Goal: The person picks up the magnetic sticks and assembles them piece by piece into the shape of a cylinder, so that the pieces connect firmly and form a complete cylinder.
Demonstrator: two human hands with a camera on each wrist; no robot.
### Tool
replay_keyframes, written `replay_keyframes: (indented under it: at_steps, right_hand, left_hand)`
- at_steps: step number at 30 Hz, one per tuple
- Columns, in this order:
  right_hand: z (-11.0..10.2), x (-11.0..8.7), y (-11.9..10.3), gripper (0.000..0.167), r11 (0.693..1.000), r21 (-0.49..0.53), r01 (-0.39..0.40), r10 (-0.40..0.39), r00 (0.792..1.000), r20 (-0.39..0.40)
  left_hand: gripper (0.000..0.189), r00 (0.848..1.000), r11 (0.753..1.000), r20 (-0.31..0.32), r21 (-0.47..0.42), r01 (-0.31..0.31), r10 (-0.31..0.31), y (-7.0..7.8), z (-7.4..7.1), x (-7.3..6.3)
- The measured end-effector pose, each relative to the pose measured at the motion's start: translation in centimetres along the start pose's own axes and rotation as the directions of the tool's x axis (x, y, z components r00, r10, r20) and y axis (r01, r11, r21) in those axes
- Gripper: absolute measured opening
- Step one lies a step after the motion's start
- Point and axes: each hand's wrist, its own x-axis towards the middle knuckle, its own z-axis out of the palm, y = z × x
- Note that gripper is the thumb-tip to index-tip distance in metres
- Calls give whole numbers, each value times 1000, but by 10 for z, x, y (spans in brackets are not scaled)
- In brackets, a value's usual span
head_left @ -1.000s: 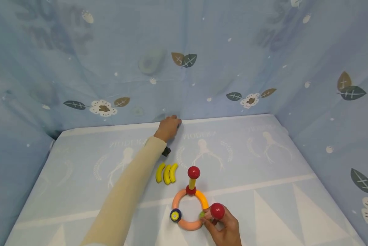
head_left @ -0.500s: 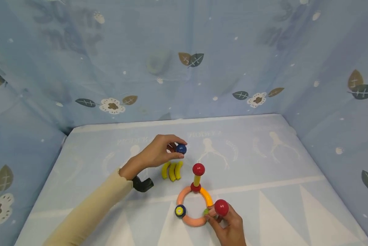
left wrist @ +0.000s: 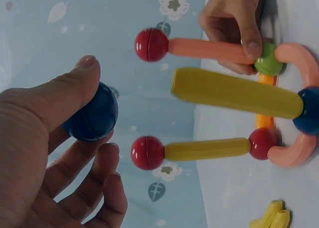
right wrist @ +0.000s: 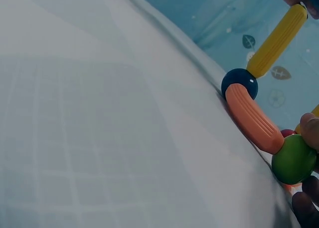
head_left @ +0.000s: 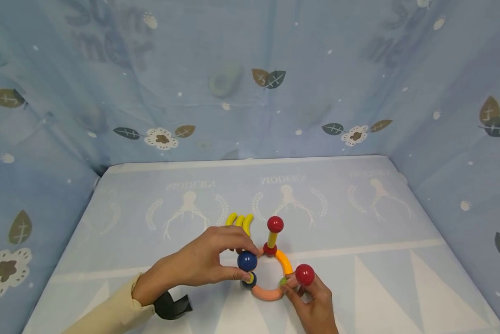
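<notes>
My left hand (head_left: 206,262) pinches a blue ball (left wrist: 94,113) between thumb and fingers. In the left wrist view that ball is apart from the free end of an upright yellow rod (left wrist: 234,93), which stands on a lower blue ball (right wrist: 239,83). My right hand (head_left: 314,304) grips a salmon rod (left wrist: 212,49) near its base at a green ball (right wrist: 294,159); a red ball (head_left: 304,274) tops it. Curved salmon pieces (head_left: 267,293) and a curved orange piece (head_left: 284,262) link the base balls into a ring. Another yellow rod (head_left: 272,239) stands there between red balls.
Behind the ring, several yellow curved pieces (head_left: 247,225) lie side by side, partly hidden by my left hand. Patterned blue cloth (head_left: 250,116) rises at the back and both sides of the cloth-covered table (head_left: 379,278). A black device (head_left: 172,306) is under my left wrist.
My left hand has come back from the table's far edge with the blue ball, over to the ring's left yellow rod. My right hand keeps its grip on the salmon rod.
</notes>
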Motion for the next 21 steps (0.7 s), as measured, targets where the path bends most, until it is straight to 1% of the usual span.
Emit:
replay_keyframes:
  at_steps: [4,6,9,12,18,21]
  right_hand:
    - [0,0,1,29,1000,-4,1,-1,1000,-8]
    - [0,0,2,29,1000,-6,3,-3,1000,-8]
    - [-1,0,3,28,1000,-6,8,-8,1000,-2]
    - [-2,0,4,26,1000,-5,12,-12,1000,9]
    - [-2,1,2,29,1000,5,3,-3,1000,-2]
    - [-1,1,2,29,1000,14,-6,6,1000,-7]
  left_hand:
    - [37,998,998,28,39,-49,48,3,7,-2]
    - [37,998,997,39,60,-57,55,2,10,-3]
    - [37,998,995,46,91,-35,30,-3,15,-3]
    - [39,999,994,35,107,-2,-2,-9,19,-3]
    - [41,1000,990,5,140,-2,1,-15,22,0]
    - [44,1000,987,2,159,13,-14,-14,23,2]
